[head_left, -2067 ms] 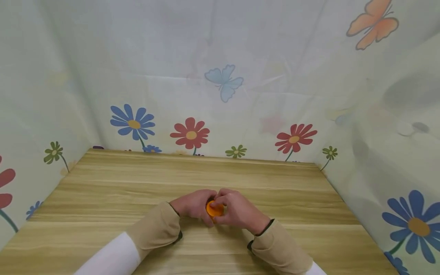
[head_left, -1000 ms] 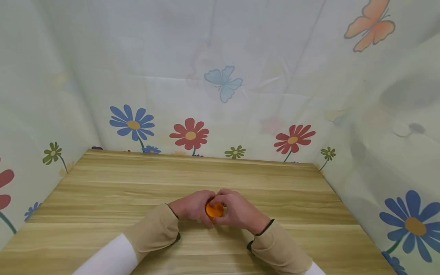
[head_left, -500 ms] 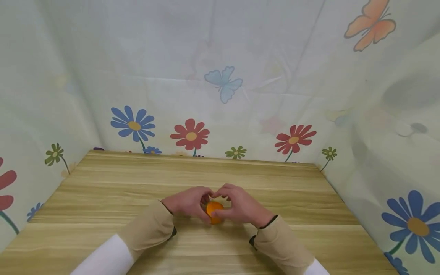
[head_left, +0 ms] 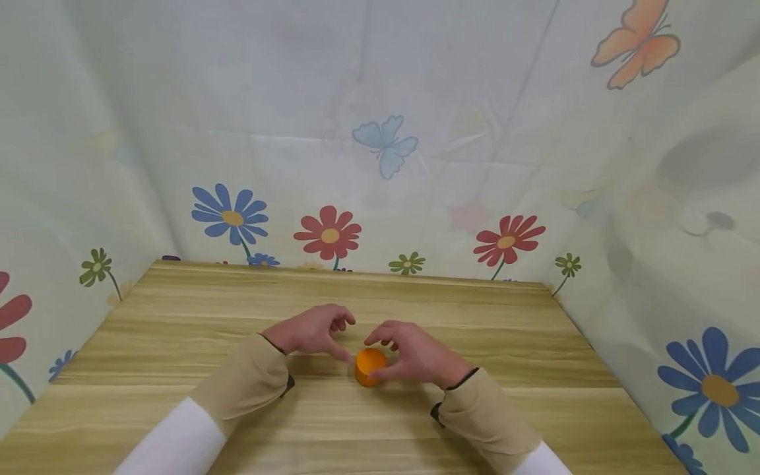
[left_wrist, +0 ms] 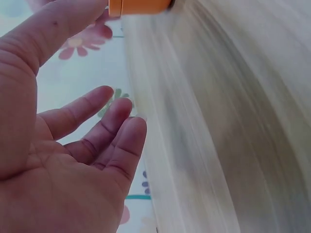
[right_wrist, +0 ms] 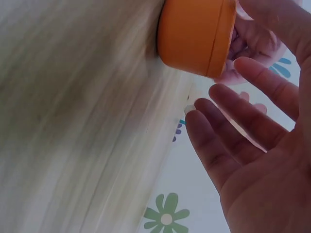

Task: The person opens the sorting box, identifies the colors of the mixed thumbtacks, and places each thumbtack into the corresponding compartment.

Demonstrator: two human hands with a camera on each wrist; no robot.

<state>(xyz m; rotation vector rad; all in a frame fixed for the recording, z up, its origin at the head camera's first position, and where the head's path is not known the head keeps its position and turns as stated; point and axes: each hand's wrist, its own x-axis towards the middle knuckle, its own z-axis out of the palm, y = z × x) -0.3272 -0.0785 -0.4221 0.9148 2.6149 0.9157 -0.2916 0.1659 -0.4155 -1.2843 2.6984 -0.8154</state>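
On the wooden table stands a small round orange container, upright, with a seam near its top that looks like a lid line. My left hand is to its left, fingers loosely spread and holding nothing; the thumb points towards the container. To the right, my right hand has relaxed fingers above and behind the container. Its thumb overlaps the container's front right side in the head view; whether they touch I cannot tell. In the right wrist view the orange container shows its smooth side and seam.
A pale curtain printed with flowers and butterflies encloses the table at the back and both sides. The table's far edge meets it. Tan cuffs over white sleeves cover both forearms.
Both hands were wrapped around the orange container, the right fingers on its top. They have let go; the left hand moved away to the left, and the right fingers lifted off. The container stays in place.
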